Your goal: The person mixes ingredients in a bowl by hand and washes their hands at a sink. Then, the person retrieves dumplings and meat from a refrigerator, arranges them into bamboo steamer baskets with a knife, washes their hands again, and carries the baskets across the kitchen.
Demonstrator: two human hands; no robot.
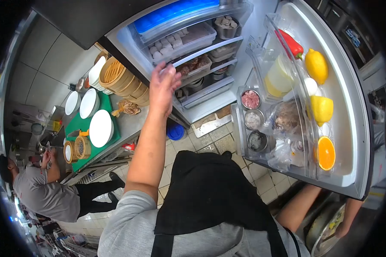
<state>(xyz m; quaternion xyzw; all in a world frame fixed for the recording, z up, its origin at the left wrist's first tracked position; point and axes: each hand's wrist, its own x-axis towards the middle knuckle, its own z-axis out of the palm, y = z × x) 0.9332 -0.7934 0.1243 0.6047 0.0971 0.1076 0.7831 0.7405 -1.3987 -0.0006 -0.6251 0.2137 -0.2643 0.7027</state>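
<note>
My left hand (pixel 164 85) is raised in front of the open refrigerator, fingers apart and slightly blurred, holding nothing. It overlaps the edge of the shelves, near a clear tub of round white pieces (pixel 165 46) and a container of brown food (pixel 193 66); contact cannot be made out. A metal pot of pale pieces (pixel 226 28) stands farther right. My right forearm (pixel 300 207) passes behind the refrigerator door (pixel 347 124), which hides the hand. Door shelves hold a red pepper (pixel 291 45), a lemon (pixel 316 66), a halved orange (pixel 326 153) and a jug (pixel 278 77).
Metal tins, one with pink meat (pixel 250 99), and plastic bags fill the lower door shelf. Left, a counter carries white bowls (pixel 101 128) and bamboo steamers (pixel 124 81). A person in grey (pixel 49 190) stands there. At right, another person's hand (pixel 342 230) is at a large pan (pixel 317 233).
</note>
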